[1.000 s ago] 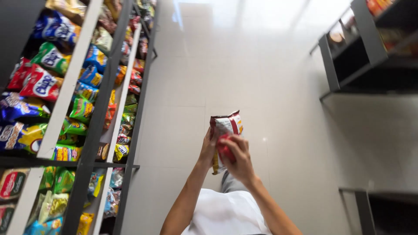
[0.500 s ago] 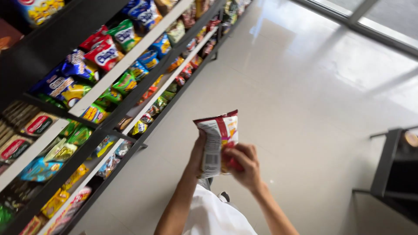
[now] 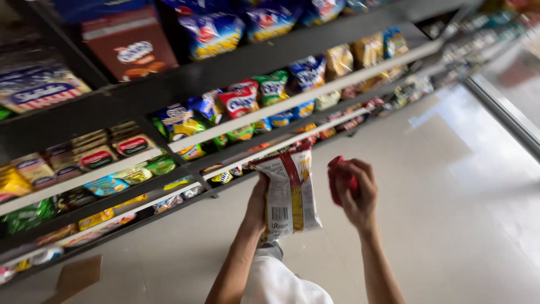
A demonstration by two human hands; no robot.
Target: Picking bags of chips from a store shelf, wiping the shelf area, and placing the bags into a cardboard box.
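Left hand [image 3: 257, 204] pinches the white snack bag [image 3: 288, 194] by one edge, so it may slip, while the right hand [image 3: 355, 194] at 3 o'clock seemingly clutches something red [image 3: 337, 175].

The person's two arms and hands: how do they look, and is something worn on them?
Both forearms are bare up to the lower edge of the picture: no sleeves, gloves, watch or bracelet show. The left hand and the right hand carry no visible rings, though blur hides fine detail. Below them shows a white garment.

Bright window glare on the floor [image 3: 472, 169], dim shelves [image 3: 225, 73], motion blur throughout.
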